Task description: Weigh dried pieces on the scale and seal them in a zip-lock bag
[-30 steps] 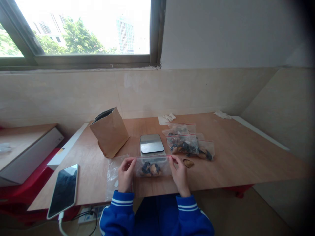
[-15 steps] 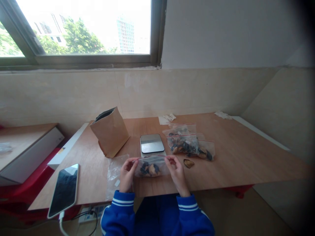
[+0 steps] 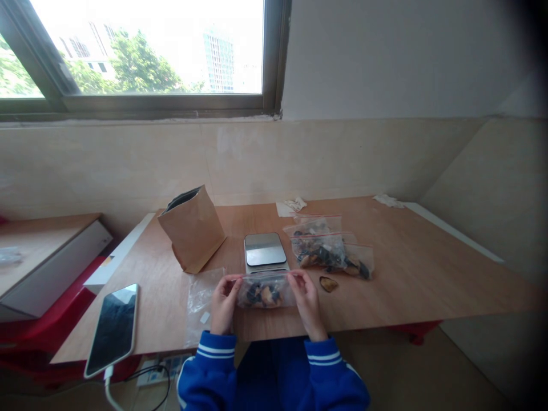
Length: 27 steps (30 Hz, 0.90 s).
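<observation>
I hold a small clear zip bag [image 3: 265, 292] with dark and tan pieces inside, just above the wooden table [image 3: 406, 274] near its front edge. My left hand [image 3: 223, 305] pinches the bag's left top corner. My right hand [image 3: 305, 299] pinches its right top corner. Both hands are closed on the bag's red-lined top strip. A small digital scale [image 3: 264, 250] sits right behind the bag. One loose dark piece [image 3: 327, 283] lies on the table to the right of my right hand.
Filled zip bags [image 3: 327, 249] lie in a pile right of the scale. A brown paper bag [image 3: 192, 228] stands open at the back left. Empty clear bags [image 3: 199, 297] lie beside my left hand. A phone [image 3: 113, 328] on a cable rests at the table's left front corner.
My hands have drawn a little closer together along the bag's top, and the bag has shifted slightly toward the scale.
</observation>
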Each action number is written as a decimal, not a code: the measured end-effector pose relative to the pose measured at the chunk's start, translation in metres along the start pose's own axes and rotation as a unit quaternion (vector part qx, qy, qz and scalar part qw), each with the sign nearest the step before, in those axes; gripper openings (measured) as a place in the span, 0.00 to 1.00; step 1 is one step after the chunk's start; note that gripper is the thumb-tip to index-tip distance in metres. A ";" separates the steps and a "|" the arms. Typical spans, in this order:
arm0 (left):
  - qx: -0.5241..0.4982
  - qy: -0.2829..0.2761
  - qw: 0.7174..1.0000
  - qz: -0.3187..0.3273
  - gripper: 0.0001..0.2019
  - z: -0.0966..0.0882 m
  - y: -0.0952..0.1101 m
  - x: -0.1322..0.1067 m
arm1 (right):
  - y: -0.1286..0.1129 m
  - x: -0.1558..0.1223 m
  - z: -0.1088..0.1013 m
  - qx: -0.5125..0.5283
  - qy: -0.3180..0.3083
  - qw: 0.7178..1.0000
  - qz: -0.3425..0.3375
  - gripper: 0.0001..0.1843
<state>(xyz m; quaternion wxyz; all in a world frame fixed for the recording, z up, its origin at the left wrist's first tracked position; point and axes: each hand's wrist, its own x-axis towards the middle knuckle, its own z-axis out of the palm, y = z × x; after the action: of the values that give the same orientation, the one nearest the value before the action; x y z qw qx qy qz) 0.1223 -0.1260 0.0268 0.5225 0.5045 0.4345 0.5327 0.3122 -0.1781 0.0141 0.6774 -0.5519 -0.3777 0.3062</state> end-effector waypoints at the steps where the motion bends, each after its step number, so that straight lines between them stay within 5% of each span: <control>1: -0.017 -0.010 1.000 -0.002 0.13 0.001 0.001 -0.001 | 0.001 -0.001 0.001 0.020 -0.009 1.000 0.009 0.16; 12: -0.013 -0.026 1.000 -0.012 0.16 0.009 0.000 -0.002 | 0.008 0.000 0.009 0.046 -0.046 0.997 0.040 0.19; 27: 0.045 -0.030 0.998 0.021 0.13 0.010 0.004 -0.008 | 0.002 0.000 0.006 0.034 -0.009 0.999 0.017 0.19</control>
<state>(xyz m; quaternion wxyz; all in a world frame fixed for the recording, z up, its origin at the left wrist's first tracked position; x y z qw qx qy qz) 0.1309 -0.1349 0.0313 0.5003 0.5525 0.4316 0.5082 0.3072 -0.1749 0.0126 0.6871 -0.5319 -0.3639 0.3355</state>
